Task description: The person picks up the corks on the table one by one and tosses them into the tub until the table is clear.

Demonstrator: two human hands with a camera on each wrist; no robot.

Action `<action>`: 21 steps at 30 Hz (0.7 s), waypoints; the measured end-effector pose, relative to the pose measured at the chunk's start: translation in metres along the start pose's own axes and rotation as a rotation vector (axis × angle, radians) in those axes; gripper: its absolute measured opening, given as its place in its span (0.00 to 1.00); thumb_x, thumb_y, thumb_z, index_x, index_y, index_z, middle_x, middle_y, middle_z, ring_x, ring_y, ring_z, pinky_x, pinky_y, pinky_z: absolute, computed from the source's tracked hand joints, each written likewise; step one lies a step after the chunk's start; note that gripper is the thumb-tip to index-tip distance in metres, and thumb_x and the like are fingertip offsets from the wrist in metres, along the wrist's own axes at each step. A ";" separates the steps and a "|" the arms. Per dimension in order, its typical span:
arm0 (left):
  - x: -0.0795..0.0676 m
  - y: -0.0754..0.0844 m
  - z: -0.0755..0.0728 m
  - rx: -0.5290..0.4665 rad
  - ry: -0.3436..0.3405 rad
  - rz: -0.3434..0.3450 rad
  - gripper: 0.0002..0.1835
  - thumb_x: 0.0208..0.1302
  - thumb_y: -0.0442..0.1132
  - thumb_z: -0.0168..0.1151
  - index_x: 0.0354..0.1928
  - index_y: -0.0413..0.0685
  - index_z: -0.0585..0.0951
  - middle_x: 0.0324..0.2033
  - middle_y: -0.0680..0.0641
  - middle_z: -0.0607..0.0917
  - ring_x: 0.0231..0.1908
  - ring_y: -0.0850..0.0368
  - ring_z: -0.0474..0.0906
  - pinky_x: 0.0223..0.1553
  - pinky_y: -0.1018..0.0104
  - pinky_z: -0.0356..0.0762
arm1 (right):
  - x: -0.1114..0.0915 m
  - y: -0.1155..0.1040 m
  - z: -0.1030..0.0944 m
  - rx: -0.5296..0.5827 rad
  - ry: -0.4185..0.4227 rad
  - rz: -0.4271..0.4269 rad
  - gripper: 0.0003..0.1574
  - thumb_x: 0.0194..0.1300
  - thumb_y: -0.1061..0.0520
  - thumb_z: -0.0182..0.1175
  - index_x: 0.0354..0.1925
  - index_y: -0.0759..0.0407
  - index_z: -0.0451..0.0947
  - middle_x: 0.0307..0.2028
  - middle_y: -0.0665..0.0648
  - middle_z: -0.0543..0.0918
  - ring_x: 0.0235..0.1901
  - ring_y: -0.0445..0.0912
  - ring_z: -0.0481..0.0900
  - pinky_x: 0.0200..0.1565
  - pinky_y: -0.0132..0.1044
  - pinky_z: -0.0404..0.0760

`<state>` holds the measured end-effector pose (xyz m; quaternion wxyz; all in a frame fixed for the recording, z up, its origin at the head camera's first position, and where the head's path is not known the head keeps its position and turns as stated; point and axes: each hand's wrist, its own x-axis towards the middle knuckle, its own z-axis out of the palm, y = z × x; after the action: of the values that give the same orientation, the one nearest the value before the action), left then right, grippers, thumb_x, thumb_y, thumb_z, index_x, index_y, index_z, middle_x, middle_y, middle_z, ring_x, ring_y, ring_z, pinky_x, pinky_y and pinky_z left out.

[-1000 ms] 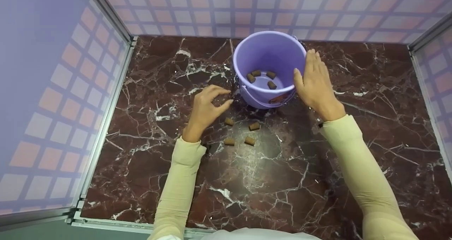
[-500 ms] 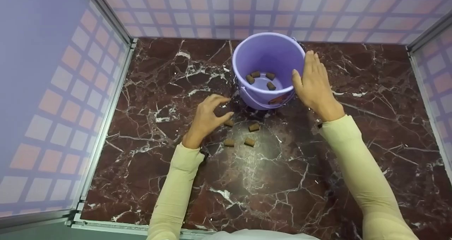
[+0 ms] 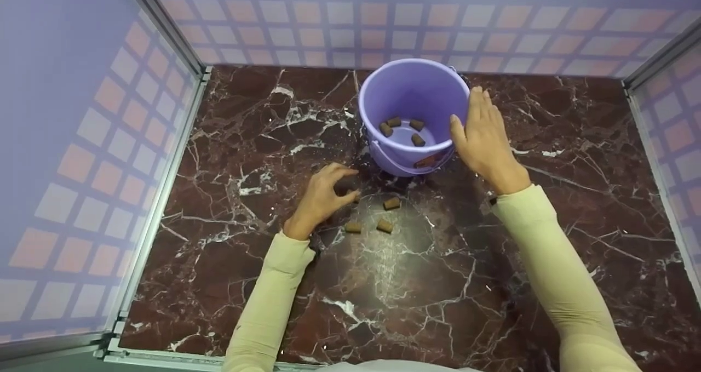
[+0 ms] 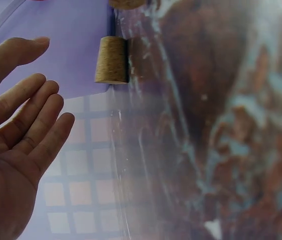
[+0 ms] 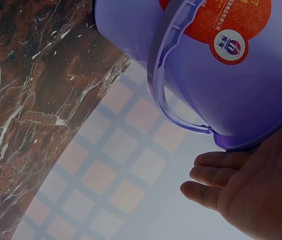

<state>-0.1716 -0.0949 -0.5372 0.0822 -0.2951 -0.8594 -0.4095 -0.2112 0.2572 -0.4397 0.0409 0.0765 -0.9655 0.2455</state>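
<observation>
Cork [image 4: 111, 60] lies near, apart from, left fingers [image 4: 54, 135].

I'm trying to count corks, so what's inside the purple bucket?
Four brown corks show at the bottom of the purple bucket. The nearest part of its floor is hidden behind the near rim, so I can't tell whether more lie there.

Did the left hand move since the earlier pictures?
Yes. Against the bucket, the left hand has moved away, toward the loose corks on the table.
</observation>
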 end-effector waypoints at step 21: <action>0.000 -0.003 0.009 0.041 -0.176 -0.071 0.22 0.56 0.32 0.81 0.53 0.34 0.87 0.49 0.39 0.87 0.51 0.40 0.84 0.59 0.49 0.81 | 0.001 0.004 0.003 0.007 0.013 -0.001 0.50 0.84 0.41 0.38 0.81 0.79 0.40 0.81 0.77 0.46 0.82 0.66 0.40 0.81 0.55 0.38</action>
<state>-0.1720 -0.0892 -0.5451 -0.0020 -0.2976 -0.8813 -0.3671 -0.2134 0.2589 -0.4435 0.0471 0.0755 -0.9644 0.2492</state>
